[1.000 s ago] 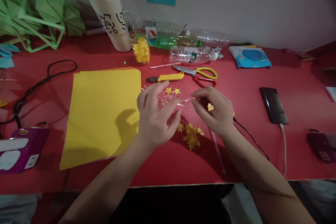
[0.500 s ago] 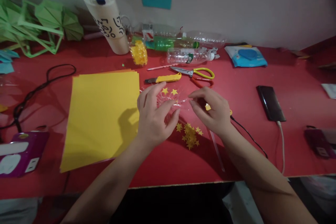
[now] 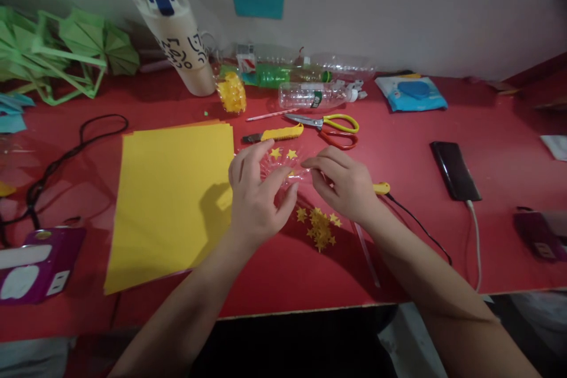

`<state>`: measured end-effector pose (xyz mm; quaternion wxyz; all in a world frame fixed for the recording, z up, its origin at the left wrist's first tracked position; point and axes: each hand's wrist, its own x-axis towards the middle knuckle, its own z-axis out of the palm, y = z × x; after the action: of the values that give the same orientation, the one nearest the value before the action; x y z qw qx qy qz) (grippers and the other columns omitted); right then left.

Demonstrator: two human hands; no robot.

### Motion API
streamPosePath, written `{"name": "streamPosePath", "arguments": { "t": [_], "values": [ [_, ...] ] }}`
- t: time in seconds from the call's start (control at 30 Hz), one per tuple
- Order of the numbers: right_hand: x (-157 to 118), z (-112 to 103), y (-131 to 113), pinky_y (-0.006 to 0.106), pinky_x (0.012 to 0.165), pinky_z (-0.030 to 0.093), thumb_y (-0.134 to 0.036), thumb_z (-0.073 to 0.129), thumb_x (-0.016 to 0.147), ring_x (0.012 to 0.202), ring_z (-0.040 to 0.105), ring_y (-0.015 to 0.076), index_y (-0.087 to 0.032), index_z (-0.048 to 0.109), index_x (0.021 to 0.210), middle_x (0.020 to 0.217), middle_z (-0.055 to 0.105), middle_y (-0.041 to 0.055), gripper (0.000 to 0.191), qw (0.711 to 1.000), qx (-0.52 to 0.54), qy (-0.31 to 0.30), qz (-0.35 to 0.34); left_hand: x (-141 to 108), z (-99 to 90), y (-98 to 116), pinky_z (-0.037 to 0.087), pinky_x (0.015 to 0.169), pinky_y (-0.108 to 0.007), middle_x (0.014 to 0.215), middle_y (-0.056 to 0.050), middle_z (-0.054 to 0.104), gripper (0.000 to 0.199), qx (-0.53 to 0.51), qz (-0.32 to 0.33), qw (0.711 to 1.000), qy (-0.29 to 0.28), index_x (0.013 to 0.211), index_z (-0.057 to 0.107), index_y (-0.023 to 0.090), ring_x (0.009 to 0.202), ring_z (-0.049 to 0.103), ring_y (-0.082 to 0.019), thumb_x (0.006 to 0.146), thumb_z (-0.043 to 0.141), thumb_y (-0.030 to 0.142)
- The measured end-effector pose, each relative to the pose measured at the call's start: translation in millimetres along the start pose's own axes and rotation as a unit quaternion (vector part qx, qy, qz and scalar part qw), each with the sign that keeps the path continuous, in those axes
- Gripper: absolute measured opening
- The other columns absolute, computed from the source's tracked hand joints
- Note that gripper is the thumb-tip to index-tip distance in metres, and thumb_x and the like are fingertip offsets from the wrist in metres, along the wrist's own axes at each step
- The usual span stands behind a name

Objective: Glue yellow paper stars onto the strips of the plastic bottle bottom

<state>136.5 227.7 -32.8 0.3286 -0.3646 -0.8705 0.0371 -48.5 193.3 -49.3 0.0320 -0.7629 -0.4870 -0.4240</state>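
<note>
Clear plastic strips [image 3: 301,174] fan out between my two hands, with a few yellow stars [image 3: 292,154] on them. My left hand [image 3: 261,201] is curved at the left side of the plastic, its thumb and fingers apart. From the right, my right hand [image 3: 343,180] pinches at the plastic's edge; what lies between its fingertips is too small to make out. Below the hands lies a pile of small yellow stars [image 3: 319,227]. A yellow-handled tool [image 3: 381,188] with a black cord is partly hidden behind my right hand.
Yellow paper sheets [image 3: 172,207] lie left. Beyond the hands are a cutter [image 3: 281,133], scissors [image 3: 339,124] and plastic bottles [image 3: 310,95]. A tumbler [image 3: 181,41] stands at the back; a phone [image 3: 455,170] and wipes [image 3: 411,93] lie right. A thin clear stick [image 3: 367,254] is near the front.
My right hand has moved left, closer to my left hand and the plastic. More of the yellow-handled tool shows to its right. The view has shifted slightly.
</note>
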Motion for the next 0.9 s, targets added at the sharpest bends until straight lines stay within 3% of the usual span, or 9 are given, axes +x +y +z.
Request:
{"name": "streamPosePath", "arguments": {
  "t": [0.27, 0.53, 0.73, 0.9],
  "values": [
    [0, -7, -4, 0.026, 0.057, 0.048, -0.007, 0.047, 0.09, 0.071, 0.061, 0.014, -0.015, 0.067, 0.099, 0.085, 0.064, 0.006, 0.023, 1.0, 0.01, 0.022, -0.012, 3, -6.1, -4, 0.043, 0.103, -0.049, 0.128, -0.011, 0.056, 0.021, -0.03, -0.021, 0.999, 0.04, 0.105, 0.065, 0.023, 0.119, 0.055, -0.028, 0.085, 0.064, 0.021],
    [-3, -3, -11, 0.027, 0.054, 0.045, -0.007, 0.045, 0.089, 0.073, 0.06, 0.0163, -0.015, 0.068, 0.105, 0.086, 0.062, 0.0067, 0.029, 0.998, -0.04, -0.004, -0.056, 6, -17.2, -19, 0.043, 0.106, -0.046, 0.123, -0.007, 0.057, 0.017, -0.091, -0.109, 0.986, 0.083, 0.103, 0.065, 0.024, 0.119, 0.055, -0.025, 0.088, 0.06, 0.02],
    [-7, -10, -7, 0.027, 0.063, 0.05, -0.006, 0.046, 0.09, 0.076, 0.06, 0.0147, -0.018, 0.065, 0.107, 0.088, 0.061, 0.0059, 0.028, 0.998, 0.025, 0.058, 0.009, 5, -13.8, -30, 0.043, 0.105, -0.044, 0.114, -0.004, 0.061, 0.002, -0.122, -0.16, 0.976, 0.081, 0.089, 0.063, 0.023, 0.114, 0.058, -0.022, 0.088, 0.061, 0.023],
    [-16, -12, -2, 0.027, 0.058, 0.048, -0.008, 0.049, 0.089, 0.069, 0.059, 0.0138, -0.021, 0.066, 0.106, 0.087, 0.063, 0.0049, 0.027, 0.997, 0.032, 0.054, 0.052, 6, -14.1, -32, 0.047, 0.097, -0.041, 0.106, -0.004, 0.063, 0.014, -0.163, -0.169, 0.966, 0.109, 0.075, 0.053, 0.022, 0.107, 0.06, -0.02, 0.087, 0.062, 0.022]
  ]
}}
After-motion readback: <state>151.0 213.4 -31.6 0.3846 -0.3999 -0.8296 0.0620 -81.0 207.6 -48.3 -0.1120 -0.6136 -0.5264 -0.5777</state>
